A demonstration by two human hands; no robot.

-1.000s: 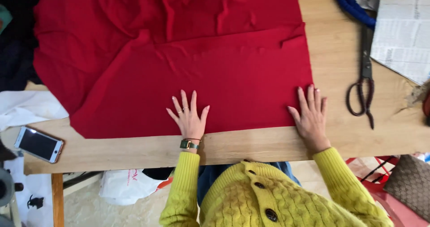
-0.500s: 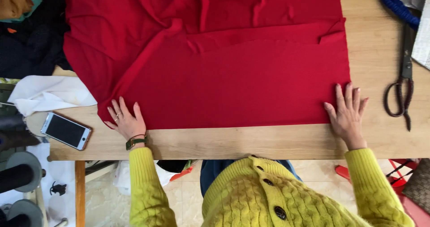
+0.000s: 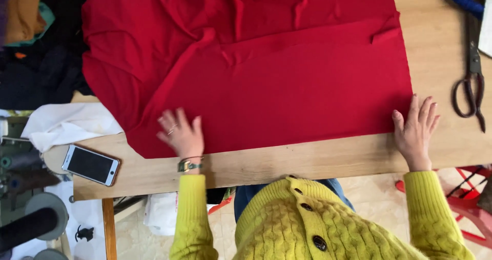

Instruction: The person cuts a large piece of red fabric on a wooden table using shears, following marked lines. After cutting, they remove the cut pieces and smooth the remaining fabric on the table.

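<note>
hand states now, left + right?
Left hand: open, flat on the red fabric, holding nothing.
Right hand: open, palm down at the fabric's corner on the wooden table, holding nothing.

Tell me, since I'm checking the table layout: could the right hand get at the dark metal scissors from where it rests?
Probably yes. The right hand lies flat at the red fabric's corner, and only bare wooden table separates it from the dark metal scissors beside it.
</note>
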